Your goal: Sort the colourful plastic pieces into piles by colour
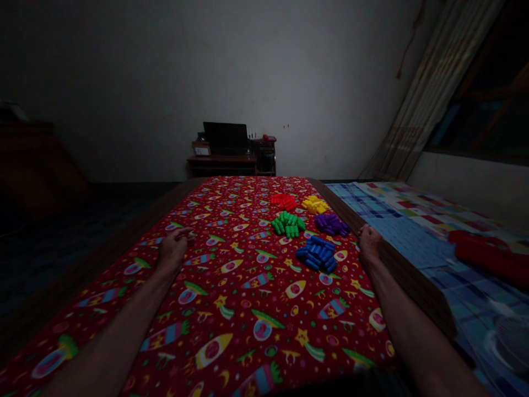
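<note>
My left hand (172, 246) rests on the left side of a red rocket-patterned cloth (248, 309), its fingers loosely stretched and partly apart, holding nothing I can see. On the right edge of the cloth, my right hand (369, 241) is curled into a fist with nothing visible in it. Five colour-sorted heaps of small rod-like pieces lie between the hands, closer to the right one: blue pieces (317, 254), purple pieces (331, 225), green pieces (288, 224), yellow pieces (315, 204) and red pieces (284, 202). Neither hand touches a heap.
The cloth covers a table whose brown wooden edge (413, 281) shows on both sides. To the right is a bed with a blue checked sheet (384, 237), a red bundle (491, 256) and a round fan (512, 339). A desk with a monitor (225, 136) stands by the far wall.
</note>
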Available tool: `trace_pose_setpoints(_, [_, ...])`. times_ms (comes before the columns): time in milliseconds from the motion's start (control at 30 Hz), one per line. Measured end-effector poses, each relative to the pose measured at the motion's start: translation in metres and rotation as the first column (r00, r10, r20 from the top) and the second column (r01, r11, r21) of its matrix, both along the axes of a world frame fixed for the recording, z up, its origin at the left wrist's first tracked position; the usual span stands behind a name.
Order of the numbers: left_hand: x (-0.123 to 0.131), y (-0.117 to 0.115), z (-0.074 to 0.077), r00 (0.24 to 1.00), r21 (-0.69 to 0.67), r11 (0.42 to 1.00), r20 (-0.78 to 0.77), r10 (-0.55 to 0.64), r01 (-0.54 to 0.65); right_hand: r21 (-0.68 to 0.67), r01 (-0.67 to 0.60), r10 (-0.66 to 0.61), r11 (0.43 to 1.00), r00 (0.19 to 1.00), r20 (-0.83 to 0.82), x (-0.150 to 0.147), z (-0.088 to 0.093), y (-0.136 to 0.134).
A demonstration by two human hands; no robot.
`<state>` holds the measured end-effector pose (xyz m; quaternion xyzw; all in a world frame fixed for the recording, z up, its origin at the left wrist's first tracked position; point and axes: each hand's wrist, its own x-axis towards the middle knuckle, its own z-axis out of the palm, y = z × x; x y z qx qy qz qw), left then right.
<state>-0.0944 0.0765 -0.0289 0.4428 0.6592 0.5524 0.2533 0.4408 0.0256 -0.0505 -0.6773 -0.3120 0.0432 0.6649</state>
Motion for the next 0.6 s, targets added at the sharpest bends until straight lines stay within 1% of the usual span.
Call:
trace_pose_setpoints(167, [0.003,-0.004,0.004,1.0,-0.002,1.0,-0.001,-0.005,0.005,-0.021,-0.012,0.011,1.0,0.999,-0.033,-0.001,0.001,-0.001])
trace_pose_setpoints(300, [0.005,-0.005,0.007,1.0,-0.004,1.0,-0.008,0.0,0.0,-0.006,-0.016,0.016,1.0,1.0,-0.016,0.002,-0.004,0.001])
trace_pose_setpoints(433, [0.003,-0.005,0.004,1.0,-0.007,1.0,-0.024,-0.016,0.016,-0.022,-0.012,0.012,1.0,1.0,0.008,0.007,-0.008,0.004])
trace_pose_setpoints(600, [-0.001,-0.003,0.001,0.999,-0.017,1.0,-0.027,-0.023,0.023,-0.042,-0.006,0.007,0.999,1.0,0.019,0.009,-0.008,0.001])
